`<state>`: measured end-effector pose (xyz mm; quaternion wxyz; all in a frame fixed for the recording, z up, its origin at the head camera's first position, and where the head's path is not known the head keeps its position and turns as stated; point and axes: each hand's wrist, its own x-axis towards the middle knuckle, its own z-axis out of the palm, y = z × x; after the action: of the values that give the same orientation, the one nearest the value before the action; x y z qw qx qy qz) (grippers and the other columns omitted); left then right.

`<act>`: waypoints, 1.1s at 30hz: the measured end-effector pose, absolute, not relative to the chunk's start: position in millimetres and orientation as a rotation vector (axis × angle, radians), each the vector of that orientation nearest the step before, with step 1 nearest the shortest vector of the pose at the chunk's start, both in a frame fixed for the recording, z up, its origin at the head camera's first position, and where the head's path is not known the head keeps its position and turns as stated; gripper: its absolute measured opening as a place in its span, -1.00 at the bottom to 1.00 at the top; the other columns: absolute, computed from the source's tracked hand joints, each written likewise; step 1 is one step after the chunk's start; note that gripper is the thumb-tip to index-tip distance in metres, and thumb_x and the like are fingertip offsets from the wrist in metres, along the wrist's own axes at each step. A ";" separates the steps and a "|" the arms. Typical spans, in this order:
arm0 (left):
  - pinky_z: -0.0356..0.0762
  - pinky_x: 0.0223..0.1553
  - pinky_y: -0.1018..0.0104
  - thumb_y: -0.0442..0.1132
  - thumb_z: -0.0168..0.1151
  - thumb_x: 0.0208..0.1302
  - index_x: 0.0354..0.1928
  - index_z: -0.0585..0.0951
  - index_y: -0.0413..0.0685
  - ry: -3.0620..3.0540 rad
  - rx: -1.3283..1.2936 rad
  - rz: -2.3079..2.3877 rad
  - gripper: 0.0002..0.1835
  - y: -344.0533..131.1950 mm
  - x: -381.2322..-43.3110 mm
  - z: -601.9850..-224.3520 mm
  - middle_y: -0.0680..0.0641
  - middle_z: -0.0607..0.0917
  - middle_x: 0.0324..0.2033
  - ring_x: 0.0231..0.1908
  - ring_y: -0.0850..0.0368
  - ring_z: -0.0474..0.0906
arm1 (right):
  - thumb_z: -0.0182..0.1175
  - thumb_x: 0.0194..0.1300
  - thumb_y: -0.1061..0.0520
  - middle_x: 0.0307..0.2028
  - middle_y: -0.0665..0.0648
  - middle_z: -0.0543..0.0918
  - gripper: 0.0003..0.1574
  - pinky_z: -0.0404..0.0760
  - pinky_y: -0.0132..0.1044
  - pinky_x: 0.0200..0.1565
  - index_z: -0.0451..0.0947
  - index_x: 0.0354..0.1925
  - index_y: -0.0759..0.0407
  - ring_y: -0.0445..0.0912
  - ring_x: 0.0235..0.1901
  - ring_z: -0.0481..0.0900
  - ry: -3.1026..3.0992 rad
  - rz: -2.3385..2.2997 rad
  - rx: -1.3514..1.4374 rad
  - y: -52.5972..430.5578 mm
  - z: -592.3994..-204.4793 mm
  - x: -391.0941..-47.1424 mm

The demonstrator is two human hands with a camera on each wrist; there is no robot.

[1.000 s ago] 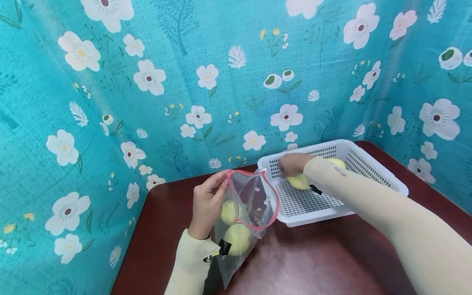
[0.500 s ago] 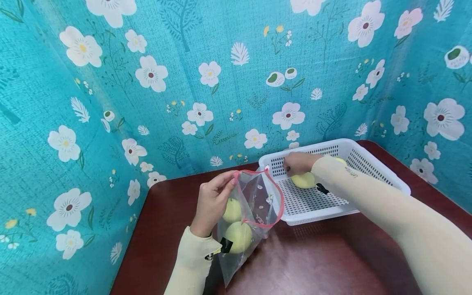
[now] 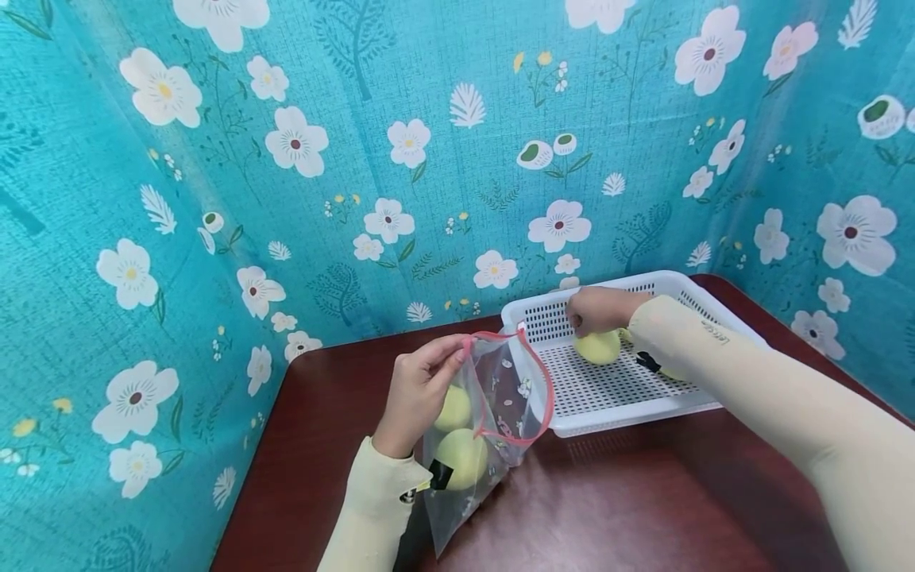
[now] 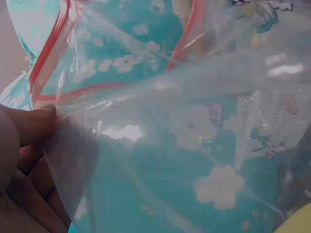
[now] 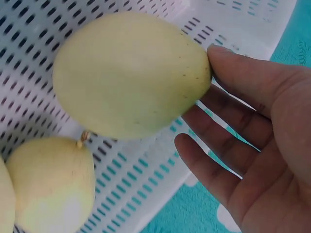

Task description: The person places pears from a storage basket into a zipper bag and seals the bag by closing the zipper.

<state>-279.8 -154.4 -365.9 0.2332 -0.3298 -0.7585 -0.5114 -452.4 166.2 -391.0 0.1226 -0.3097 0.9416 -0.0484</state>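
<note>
My left hand [image 3: 418, 393] pinches the red zip edge of a clear printed zip bag [image 3: 515, 389], whose mouth gapes toward the basket. In the bag sit two pale yellow-green pears [image 3: 463, 459], one above the other. Over the white slotted basket [image 3: 629, 413], my right hand [image 3: 599, 310] holds a pear [image 5: 126, 73] by its narrower end. In the right wrist view the thumb lies against that end, with fingers behind and below it. A second pear [image 5: 53, 184] with a short stem lies beside it, and a third [image 5: 5, 204] shows at the left edge.
The basket stands at the back right of the dark red table [image 3: 322, 413], close to a turquoise flowered cloth [image 3: 429, 175]. The cloth rises behind the table and on both sides. My right forearm crosses over the basket's right part.
My right hand has shifted right inside the basket, and the pear at its fingers has moved right with it. The left hand and bag have drifted slightly right.
</note>
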 end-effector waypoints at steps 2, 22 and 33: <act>0.62 -0.11 0.28 -0.32 0.24 0.33 0.00 0.69 -0.17 -2.061 -0.893 -1.398 -0.76 -153.4 -280.7 -365.7 -0.07 0.73 -0.12 -0.15 0.14 0.68 | 0.37 0.19 0.20 -0.49 -0.03 0.57 -0.89 0.50 -0.26 -0.41 0.63 -0.44 0.08 -0.12 -0.48 0.47 2.746 -0.131 -0.893 171.9 -387.9 -451.8; 0.61 -0.13 0.36 -0.42 0.31 0.24 -0.11 0.70 -0.29 -1.878 -0.587 -1.456 -0.81 -165.4 -316.0 -344.8 -0.19 0.74 -0.20 -0.17 0.00 0.70 | 0.35 0.25 0.20 -0.41 -0.06 0.62 -0.96 0.59 -0.22 -0.28 0.65 -0.35 0.12 -0.16 -0.38 0.53 2.758 -0.259 -1.073 178.5 -354.9 -432.3; 0.60 -0.11 0.34 -0.37 0.31 0.26 -0.10 0.70 -0.27 -1.874 -0.569 -1.435 -0.80 -160.5 -326.7 -350.7 -0.16 0.75 -0.20 -0.15 0.05 0.70 | 0.33 0.27 0.18 -0.42 -0.10 0.61 -0.94 0.55 -0.25 -0.32 0.62 -0.34 0.06 -0.19 -0.43 0.51 2.812 -0.335 -1.255 177.2 -314.1 -413.8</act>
<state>-326.7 -160.5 -350.7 0.3492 -0.2194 -0.7233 -0.5539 -413.8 177.2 -314.1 0.0220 -0.4051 0.9076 -0.1080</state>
